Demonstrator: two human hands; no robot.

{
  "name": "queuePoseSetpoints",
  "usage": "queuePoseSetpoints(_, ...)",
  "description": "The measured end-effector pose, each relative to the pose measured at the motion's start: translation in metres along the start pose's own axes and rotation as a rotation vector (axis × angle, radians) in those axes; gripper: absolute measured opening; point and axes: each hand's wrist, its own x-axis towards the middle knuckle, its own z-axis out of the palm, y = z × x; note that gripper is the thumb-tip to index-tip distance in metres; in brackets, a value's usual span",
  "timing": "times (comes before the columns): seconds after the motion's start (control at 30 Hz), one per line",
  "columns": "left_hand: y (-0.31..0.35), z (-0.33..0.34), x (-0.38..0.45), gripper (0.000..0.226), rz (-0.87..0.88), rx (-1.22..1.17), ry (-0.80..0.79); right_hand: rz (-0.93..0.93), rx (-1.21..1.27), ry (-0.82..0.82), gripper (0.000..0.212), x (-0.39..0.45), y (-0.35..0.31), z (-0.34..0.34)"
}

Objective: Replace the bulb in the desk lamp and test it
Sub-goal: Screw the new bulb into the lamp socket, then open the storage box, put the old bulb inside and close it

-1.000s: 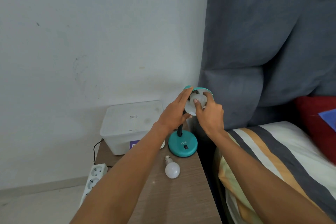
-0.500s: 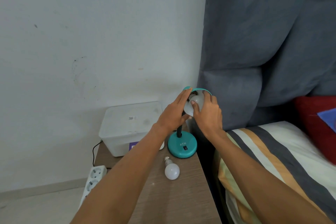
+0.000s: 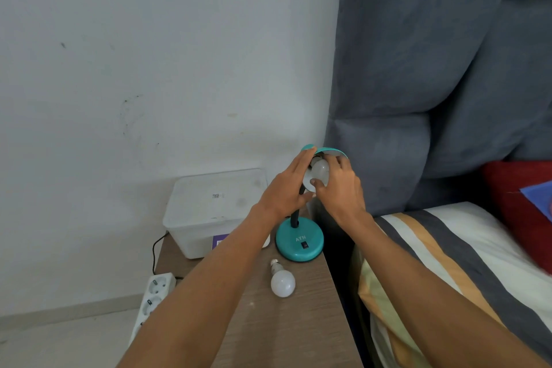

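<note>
A small teal desk lamp stands on its round base (image 3: 299, 243) at the back right of a wooden nightstand (image 3: 286, 326). Its teal shade (image 3: 336, 152) faces me. My left hand (image 3: 286, 188) grips the shade's left rim. My right hand (image 3: 339, 188) holds a white bulb (image 3: 319, 172) inside the shade with thumb and fingers around it. Whether the bulb sits in the socket is hidden. A second white bulb (image 3: 282, 281) lies loose on the nightstand in front of the base.
A translucent plastic box (image 3: 209, 206) sits at the back left of the nightstand. A white power strip (image 3: 152, 296) lies on the floor to the left. The bed with its striped cover (image 3: 448, 263) and grey padded headboard (image 3: 433, 69) lie to the right.
My right hand's fingers have shifted around the bulb in the shade, the thumb now lower on it. My left hand has stayed on the shade.
</note>
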Motion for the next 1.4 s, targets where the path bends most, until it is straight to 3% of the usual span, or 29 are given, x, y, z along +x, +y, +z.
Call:
queuePoseSetpoints(0.4,0.005,-0.002,0.000,0.101,-0.016,0.026,-0.027,0.114,0.111,0.029,0.056,0.000,-0.007,0.001)
queuePoseSetpoints(0.57,0.008,-0.021,-0.002,0.106,-0.032,0.064,-0.059,-0.001,0.131,0.186,0.037,-0.009,-0.016,-0.019)
queuePoseSetpoints(0.73,0.002,-0.049,-0.032,0.097,-0.207,0.060,0.027,-0.174,0.219,0.217,0.022,-0.011,-0.046,-0.024)
queuePoseSetpoints(0.93,-0.043,-0.092,-0.094,0.080,-0.463,0.131,0.102,-0.136,0.328,-0.008,0.023,-0.017,-0.094,0.017)
queuePoseSetpoints(1.2,-0.125,-0.123,-0.161,0.077,-0.681,0.212,0.243,0.094,0.248,-0.324,0.057,-0.023,-0.091,0.101)
queuePoseSetpoints(1.4,-0.162,-0.121,-0.167,0.094,-0.838,-0.085,0.206,0.199,0.319,-0.418,0.074,-0.014,-0.077,0.136)
